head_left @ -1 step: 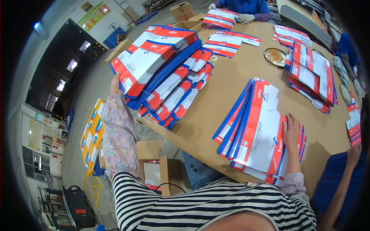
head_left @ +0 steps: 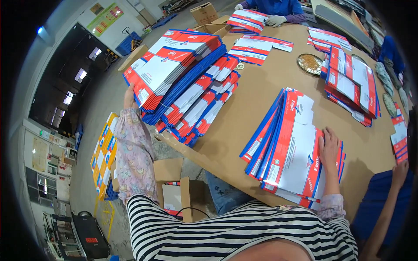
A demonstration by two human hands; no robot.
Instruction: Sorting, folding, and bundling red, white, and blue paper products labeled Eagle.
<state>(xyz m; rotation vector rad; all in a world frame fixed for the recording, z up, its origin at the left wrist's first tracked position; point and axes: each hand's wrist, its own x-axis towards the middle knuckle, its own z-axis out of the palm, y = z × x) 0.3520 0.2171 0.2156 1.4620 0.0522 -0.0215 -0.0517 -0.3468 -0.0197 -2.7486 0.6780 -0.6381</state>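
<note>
At the table's left corner stands a tall pile of flat folded cartons [head_left: 174,69], red, white and blue, its upper bundles turned askew. My left hand [head_left: 129,96] touches the pile's left edge; its fingers are mostly hidden there. In front of me lies a fanned stack of the same flat cartons [head_left: 289,152], with a few spread apart on its left side. My right hand [head_left: 329,150] rests on this stack's right part, palm down with fingers stretched out. The wrist lies over the stack's near right edge.
Across the brown table [head_left: 261,82] lie more carton stacks [head_left: 350,82] and a round dish [head_left: 310,64] of orange-brown bits. A gloved co-worker [head_left: 274,8] handles cartons at the far side; another person's arm [head_left: 392,195] is at right. An open box [head_left: 187,195] stands below the table's left edge.
</note>
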